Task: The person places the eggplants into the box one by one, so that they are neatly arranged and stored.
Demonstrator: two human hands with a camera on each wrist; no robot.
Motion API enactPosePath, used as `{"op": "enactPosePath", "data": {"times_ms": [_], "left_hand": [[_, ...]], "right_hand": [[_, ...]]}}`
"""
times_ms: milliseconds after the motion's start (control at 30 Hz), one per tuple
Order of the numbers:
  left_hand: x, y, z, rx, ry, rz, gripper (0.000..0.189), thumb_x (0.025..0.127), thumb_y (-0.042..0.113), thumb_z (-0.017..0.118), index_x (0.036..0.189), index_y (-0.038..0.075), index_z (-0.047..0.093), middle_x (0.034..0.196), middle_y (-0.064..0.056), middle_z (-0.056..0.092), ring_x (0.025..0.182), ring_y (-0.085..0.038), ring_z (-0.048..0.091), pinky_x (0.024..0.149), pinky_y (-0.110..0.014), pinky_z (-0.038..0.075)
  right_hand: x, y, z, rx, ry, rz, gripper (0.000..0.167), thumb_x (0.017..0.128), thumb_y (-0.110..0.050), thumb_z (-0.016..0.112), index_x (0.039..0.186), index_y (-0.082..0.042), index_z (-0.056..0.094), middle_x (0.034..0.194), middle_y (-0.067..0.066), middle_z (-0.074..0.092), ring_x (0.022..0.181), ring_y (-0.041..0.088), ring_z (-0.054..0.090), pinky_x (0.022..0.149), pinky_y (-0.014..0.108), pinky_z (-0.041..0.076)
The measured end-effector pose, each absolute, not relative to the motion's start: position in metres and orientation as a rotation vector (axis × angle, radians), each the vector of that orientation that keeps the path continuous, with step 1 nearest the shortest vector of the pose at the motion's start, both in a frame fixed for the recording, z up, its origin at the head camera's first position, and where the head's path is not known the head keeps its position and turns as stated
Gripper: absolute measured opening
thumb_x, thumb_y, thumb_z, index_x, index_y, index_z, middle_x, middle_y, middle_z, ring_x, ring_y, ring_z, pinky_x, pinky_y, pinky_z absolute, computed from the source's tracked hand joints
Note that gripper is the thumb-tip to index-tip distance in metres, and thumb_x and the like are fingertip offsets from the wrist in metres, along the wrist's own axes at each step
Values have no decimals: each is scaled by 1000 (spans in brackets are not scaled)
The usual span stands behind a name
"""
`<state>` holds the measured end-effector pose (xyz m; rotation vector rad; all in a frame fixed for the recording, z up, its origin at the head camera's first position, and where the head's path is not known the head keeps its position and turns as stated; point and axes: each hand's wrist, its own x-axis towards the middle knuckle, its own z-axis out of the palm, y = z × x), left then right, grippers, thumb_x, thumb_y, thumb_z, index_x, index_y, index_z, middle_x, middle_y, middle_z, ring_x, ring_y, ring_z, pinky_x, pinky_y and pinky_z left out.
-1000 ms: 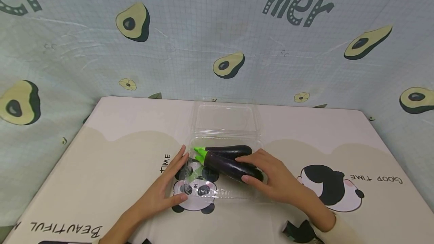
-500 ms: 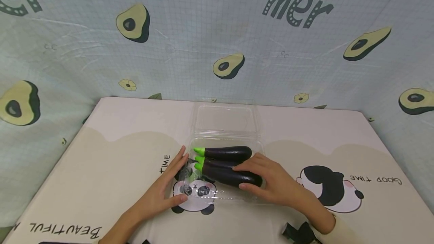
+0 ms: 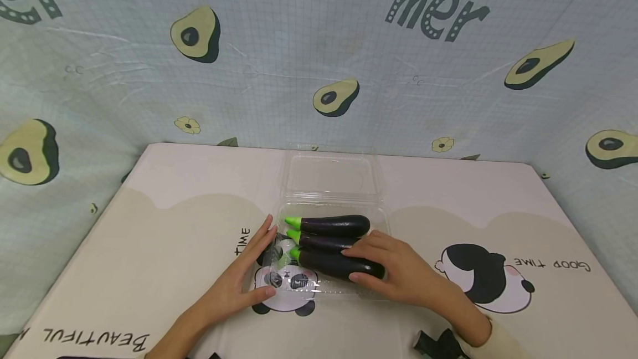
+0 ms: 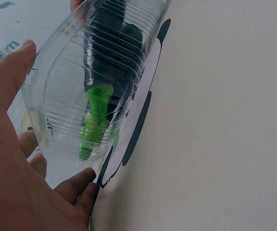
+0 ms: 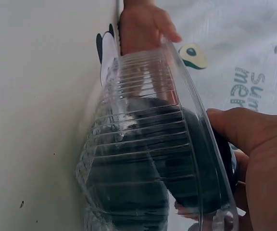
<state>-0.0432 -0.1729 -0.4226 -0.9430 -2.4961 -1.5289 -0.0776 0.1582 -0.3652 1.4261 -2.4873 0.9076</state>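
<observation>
Three dark purple eggplants lie side by side in a clear plastic clamshell box (image 3: 344, 287), green stems to the left. The back eggplant (image 3: 336, 225) and the middle eggplant (image 3: 324, 241) sit close together. My right hand (image 3: 399, 267) grips the front eggplant (image 3: 319, 262) by its thick right end, thumb on the near side; the right wrist view has the thumb over the box rim (image 5: 201, 110). My left hand (image 3: 236, 278), fingers extended and spread, steadies the box's left side. In the left wrist view, green stems (image 4: 97, 110) show through the ribbed wall.
The box's clear lid (image 3: 331, 173) lies folded back toward the rear of the table. A printed cloth with panda drawings covers the table (image 3: 164, 248). Avocado-print curtain (image 3: 269, 43) hangs behind. A dark object (image 3: 438, 343) lies by the right sleeve.
My right hand has lowered the front eggplant toward the near side of the box and levelled it, uncovering the middle one. The left hand has stayed in place.
</observation>
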Motion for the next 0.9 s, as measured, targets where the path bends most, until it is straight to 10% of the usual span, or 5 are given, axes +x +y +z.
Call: {"op": "enactPosePath", "data": {"times_ms": [900], "left_hand": [[-42, -173, -422, -943, -2510, -1530, 87, 79, 21, 71, 150, 3, 25, 159, -13, 7, 145, -29, 6, 112, -21, 8]], "right_hand": [[-78, 147, -372, 1452, -2472, 864, 23, 89, -19, 70, 112, -16, 69, 106, -9, 60, 93, 5, 57, 76, 18, 48]]}}
